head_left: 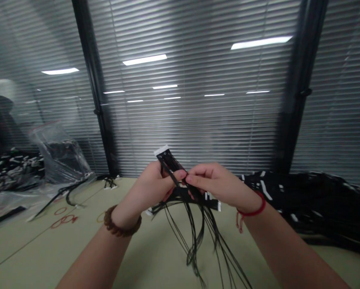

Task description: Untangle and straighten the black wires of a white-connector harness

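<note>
Between my hands is a wire harness [174,161] of thin black wires, with a white connector [162,150] at its upper end. My left hand [156,180] is closed round the wires just below that connector. Close beside it, my right hand [211,180] pinches the same wires, its thumb and fingertips almost touching my left thumb. Loose wire ends [195,245] hang down toward the table. Behind and under my hands lies another black cable piece [211,204] with white ends, partly hidden by my fingers.
Rubber bands [64,220] lie on the pale table [86,257] at left. Behind them are a clear plastic bag [65,160] and a heap of black cables with white connectors [14,170]. A large pile of black harnesses [312,196] lies at right. Window blinds [192,120] stand behind the table.
</note>
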`<state>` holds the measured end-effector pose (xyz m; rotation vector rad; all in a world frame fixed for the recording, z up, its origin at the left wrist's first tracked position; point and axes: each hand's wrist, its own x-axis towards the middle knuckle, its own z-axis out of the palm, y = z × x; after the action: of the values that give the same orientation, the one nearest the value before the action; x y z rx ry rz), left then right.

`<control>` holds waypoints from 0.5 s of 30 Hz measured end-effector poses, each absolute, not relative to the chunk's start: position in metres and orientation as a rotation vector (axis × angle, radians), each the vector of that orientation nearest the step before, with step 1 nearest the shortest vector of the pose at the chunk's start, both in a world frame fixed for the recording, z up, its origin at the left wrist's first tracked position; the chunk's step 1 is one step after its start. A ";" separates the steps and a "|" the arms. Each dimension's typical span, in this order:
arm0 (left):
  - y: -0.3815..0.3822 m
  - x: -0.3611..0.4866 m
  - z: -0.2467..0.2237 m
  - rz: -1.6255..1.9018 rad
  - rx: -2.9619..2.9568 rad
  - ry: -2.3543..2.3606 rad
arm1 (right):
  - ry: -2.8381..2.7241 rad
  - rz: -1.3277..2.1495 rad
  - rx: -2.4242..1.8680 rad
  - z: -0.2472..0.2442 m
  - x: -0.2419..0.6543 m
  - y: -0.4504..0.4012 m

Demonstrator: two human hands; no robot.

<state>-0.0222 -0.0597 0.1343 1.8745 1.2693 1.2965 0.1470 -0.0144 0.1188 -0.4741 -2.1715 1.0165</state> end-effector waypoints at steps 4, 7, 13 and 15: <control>-0.060 -0.021 0.137 1.275 1.924 1.319 | -2.092 0.836 -0.559 0.121 0.148 -0.015; -0.059 -0.024 0.137 1.288 1.964 1.309 | -2.021 0.876 -0.571 0.125 0.151 -0.017; -0.055 -0.031 0.133 1.363 1.994 1.192 | -1.902 1.002 -0.591 0.132 0.161 -0.017; -0.054 -0.030 0.133 1.399 1.975 1.099 | -1.900 1.027 -0.597 0.132 0.163 -0.017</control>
<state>-0.0298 -0.0541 0.1330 1.9750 1.0993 1.3987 0.1628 -0.0172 0.1323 -0.5966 -1.8998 1.0275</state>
